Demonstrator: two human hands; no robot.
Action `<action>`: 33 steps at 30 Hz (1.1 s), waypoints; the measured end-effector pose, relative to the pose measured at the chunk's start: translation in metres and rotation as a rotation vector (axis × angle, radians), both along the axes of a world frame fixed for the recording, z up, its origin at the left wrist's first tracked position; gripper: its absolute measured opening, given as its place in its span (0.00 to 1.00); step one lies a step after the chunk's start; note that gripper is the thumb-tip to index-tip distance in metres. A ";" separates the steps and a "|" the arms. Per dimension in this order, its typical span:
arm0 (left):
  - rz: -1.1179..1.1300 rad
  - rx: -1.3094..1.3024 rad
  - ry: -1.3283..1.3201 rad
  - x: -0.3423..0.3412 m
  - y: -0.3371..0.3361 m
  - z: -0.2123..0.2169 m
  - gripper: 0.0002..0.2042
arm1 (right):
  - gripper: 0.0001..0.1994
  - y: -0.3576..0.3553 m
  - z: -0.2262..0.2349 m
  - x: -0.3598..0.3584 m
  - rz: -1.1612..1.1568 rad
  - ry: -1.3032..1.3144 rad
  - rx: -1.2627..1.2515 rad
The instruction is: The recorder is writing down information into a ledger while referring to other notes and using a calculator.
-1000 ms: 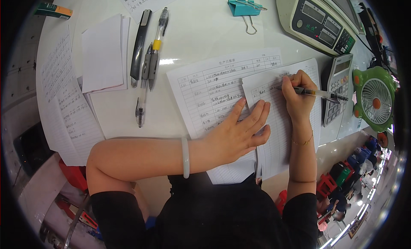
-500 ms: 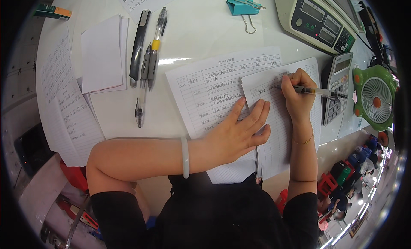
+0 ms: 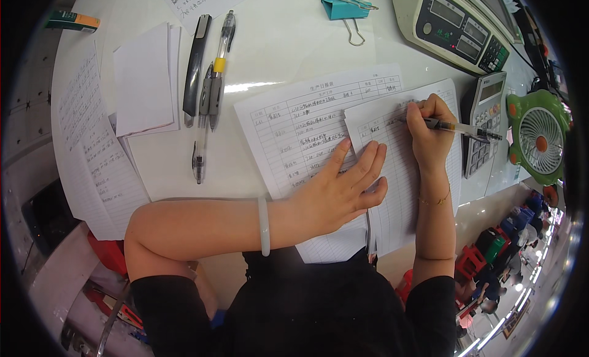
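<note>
My right hand is closed round a clear-barrelled pen, its tip down on the upper part of a ruled form sheet. That sheet lies over another form filled with handwriting. Flat across both papers rests my left hand, fingers spread, its fingertips near the left edge of the top sheet. It holds nothing. Part of the lower form is hidden under the left hand and forearm.
Left of the forms lie a black utility knife, several pens, blank white sheets and handwritten pages. A teal binder clip sits at the back. On the right are a digital scale, a calculator and a green fan.
My right hand and the pen have shifted slightly to the right along the top sheet. The left hand stays in place.
</note>
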State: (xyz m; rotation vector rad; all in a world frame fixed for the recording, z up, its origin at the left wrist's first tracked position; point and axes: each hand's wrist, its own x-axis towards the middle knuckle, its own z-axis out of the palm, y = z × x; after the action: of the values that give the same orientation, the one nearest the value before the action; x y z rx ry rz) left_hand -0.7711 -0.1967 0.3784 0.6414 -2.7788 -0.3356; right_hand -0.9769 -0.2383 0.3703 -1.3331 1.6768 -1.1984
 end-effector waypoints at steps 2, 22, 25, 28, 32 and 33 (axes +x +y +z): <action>-0.004 0.004 -0.006 0.000 0.000 0.000 0.23 | 0.17 0.000 0.001 0.002 0.009 0.014 -0.009; -0.008 -0.008 0.001 0.000 -0.001 0.001 0.23 | 0.17 -0.001 0.000 0.001 0.009 0.012 -0.033; -0.005 -0.007 -0.001 0.000 -0.001 0.001 0.22 | 0.17 -0.001 0.000 0.001 0.007 0.016 -0.037; -0.004 -0.010 -0.005 0.000 -0.001 0.001 0.22 | 0.17 -0.001 -0.001 0.001 0.032 0.041 -0.044; -0.004 -0.014 0.004 0.000 -0.002 0.001 0.22 | 0.17 0.000 -0.001 -0.001 0.025 0.035 -0.025; -0.006 -0.013 0.002 0.000 -0.002 0.001 0.23 | 0.17 0.000 -0.001 -0.002 0.034 0.046 -0.016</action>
State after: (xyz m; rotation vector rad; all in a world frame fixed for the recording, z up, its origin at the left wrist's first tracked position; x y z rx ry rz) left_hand -0.7707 -0.1986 0.3793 0.6292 -2.7794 -0.3188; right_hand -0.9793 -0.2385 0.3691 -1.4032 1.6732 -1.1725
